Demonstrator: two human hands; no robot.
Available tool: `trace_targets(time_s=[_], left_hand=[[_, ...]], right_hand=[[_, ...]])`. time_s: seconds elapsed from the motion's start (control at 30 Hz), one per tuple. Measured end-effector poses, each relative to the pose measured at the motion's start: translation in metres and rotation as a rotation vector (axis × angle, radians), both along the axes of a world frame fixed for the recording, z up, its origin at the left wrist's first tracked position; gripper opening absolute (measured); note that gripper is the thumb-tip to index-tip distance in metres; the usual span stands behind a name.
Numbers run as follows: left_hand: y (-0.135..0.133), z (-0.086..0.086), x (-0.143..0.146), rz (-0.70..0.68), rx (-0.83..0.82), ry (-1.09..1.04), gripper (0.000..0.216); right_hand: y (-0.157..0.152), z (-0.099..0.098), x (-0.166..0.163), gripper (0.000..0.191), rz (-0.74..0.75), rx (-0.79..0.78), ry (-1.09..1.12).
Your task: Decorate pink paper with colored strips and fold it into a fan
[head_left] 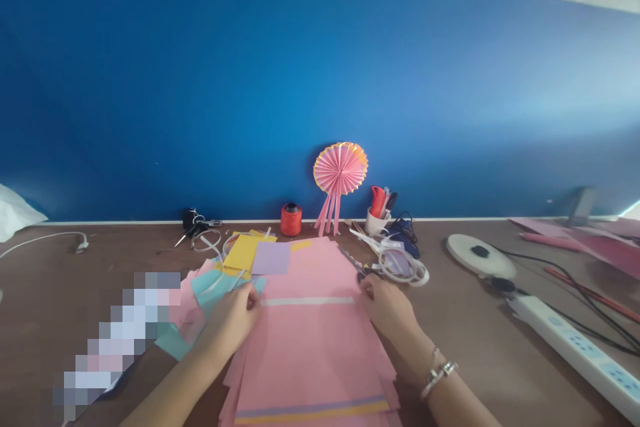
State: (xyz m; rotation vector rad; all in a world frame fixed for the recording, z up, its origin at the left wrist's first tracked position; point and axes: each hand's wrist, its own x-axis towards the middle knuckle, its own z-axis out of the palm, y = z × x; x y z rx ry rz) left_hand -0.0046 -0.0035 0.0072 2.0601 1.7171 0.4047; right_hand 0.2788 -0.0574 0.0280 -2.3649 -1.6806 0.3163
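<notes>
A narrow white paper-like strip [307, 301] runs straight across the pink sheets [310, 350] in front of me. My left hand [233, 320] is closed in a pinch at its left end. At the right end, my right hand [390, 307] is also closed, fingertips by the strip. Scissors [356, 263] with dark handles lie just beyond my right fingers, partly hidden. Purple and yellow bands [313, 409] cross the near part of the pink stack. A lilac square [271, 258] and yellow papers [239, 253] rest at its far left. Blue paper [207, 290] lies beside my left hand.
A pink pleated rosette [341, 169] leans on the blue wall. Near it are red thread [291, 220], a white cup of tools [376, 220] and a white tape roll [403, 267]. At right lie a white round pad [463, 255] and a power strip [575, 340].
</notes>
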Motion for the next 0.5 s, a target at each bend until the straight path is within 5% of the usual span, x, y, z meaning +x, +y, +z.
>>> trace_targets(time_s=[0.1,0.23,0.33,0.5], left_hand=[[-0.001,0.002,-0.001,-0.026,0.067,-0.057,0.011],[0.0,0.003,-0.001,-0.097,0.357,-0.245,0.009],[0.0,0.004,0.002,-0.126,0.426,-0.435,0.009],[-0.007,0.01,0.011,-0.115,0.275,-0.63,0.012]], right_hand=[[0.003,-0.006,0.003,0.019,0.111,0.21,0.102],[0.006,-0.016,-0.001,0.024,0.377,0.402,0.261],[0.007,-0.022,-0.006,0.031,0.487,0.409,0.389],[0.005,-0.021,-0.016,0.033,0.397,0.28,0.479]])
